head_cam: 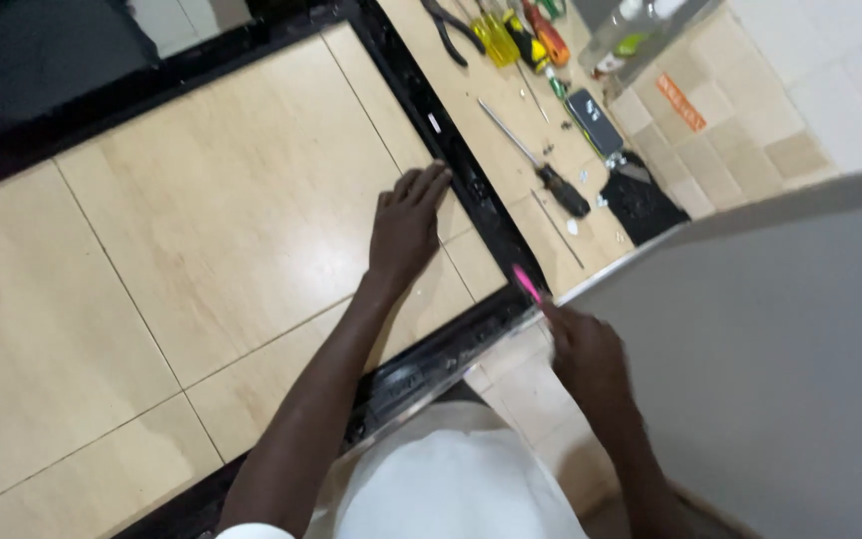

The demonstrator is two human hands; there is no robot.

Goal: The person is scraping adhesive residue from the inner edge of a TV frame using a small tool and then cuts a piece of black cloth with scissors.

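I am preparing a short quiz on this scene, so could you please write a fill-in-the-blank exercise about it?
1. The left hand lies flat beside the ____ frame.
2. The right hand holds a small ____ tool.
3. The grey panel is lifted on the person's ____ side.
4. A black-handled ____ lies on the tiled floor.

Missing words: black; pink; right; screwdriver

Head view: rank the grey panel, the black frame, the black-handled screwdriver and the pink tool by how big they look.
1. Grey panel, though it is nearest the camera, so unsure against the frame.
2. Black frame, cut off by the picture's edges.
3. Black-handled screwdriver.
4. Pink tool, partly hidden in the right hand.
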